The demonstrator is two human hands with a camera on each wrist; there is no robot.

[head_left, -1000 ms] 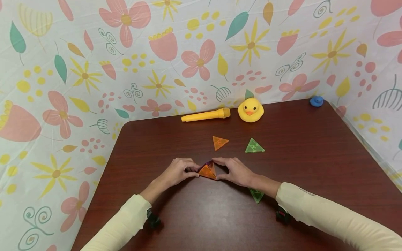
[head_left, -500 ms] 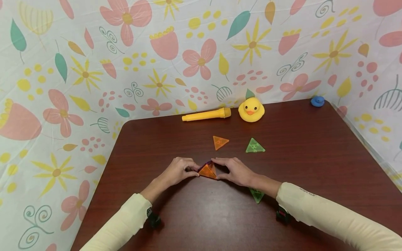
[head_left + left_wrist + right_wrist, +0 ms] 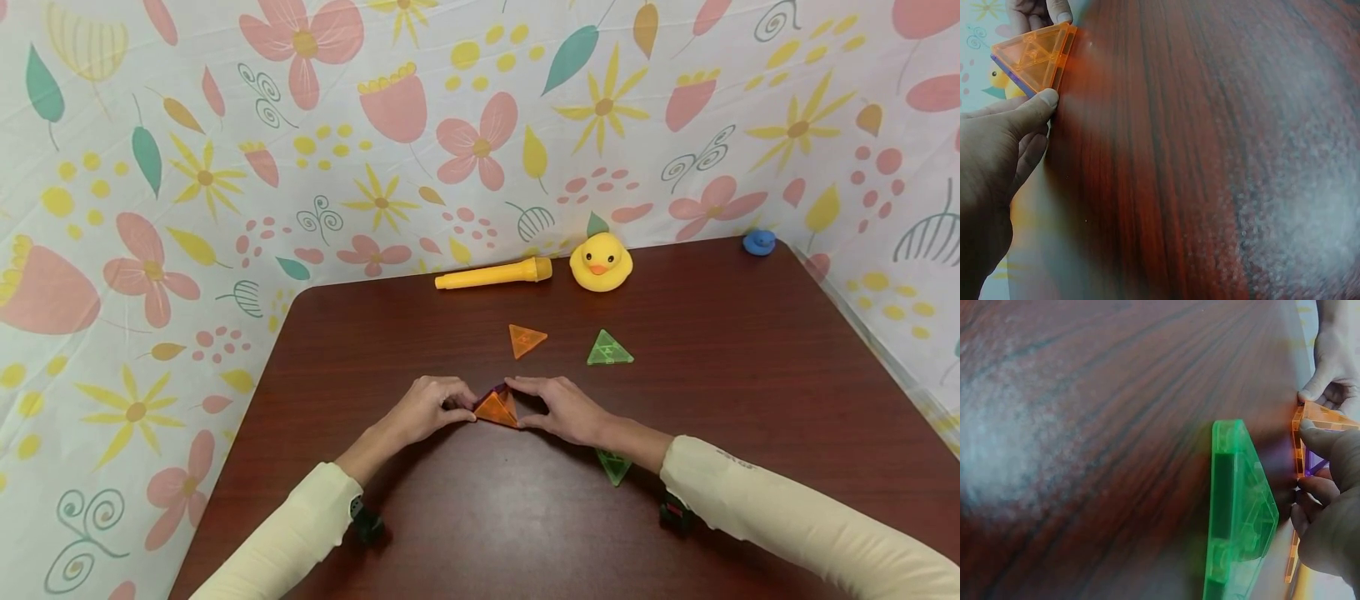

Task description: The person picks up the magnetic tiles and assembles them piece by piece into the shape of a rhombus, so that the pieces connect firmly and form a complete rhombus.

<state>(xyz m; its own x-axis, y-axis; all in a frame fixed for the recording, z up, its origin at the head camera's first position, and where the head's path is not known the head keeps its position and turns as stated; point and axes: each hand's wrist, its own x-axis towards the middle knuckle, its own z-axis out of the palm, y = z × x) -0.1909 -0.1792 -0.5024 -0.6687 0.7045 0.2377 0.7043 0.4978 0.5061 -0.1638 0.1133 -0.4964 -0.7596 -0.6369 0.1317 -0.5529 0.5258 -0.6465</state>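
A small pyramid of see-through orange and purple triangular magnetic tiles (image 3: 495, 408) stands on the table between the hands. My left hand (image 3: 431, 408) holds its left corner, thumb in front and fingers behind. On the other side, my right hand (image 3: 566, 410) grips it with the thumb at the front right corner and the index finger at the back. The left wrist view shows the orange front face (image 3: 1035, 56) with the left thumb at its corner. In the right wrist view, a purple tile (image 3: 1315, 464) shows behind the orange edge, partly covered by the right hand (image 3: 1335, 506).
Flat beyond the hands lie an orange triangle tile (image 3: 527, 341) and a green triangle tile (image 3: 609, 349). Another green tile (image 3: 614, 468) is partly under the right forearm. Along the back edge sit a yellow toy microphone (image 3: 491, 273), a yellow duck (image 3: 601, 262) and a blue duck (image 3: 760, 242).
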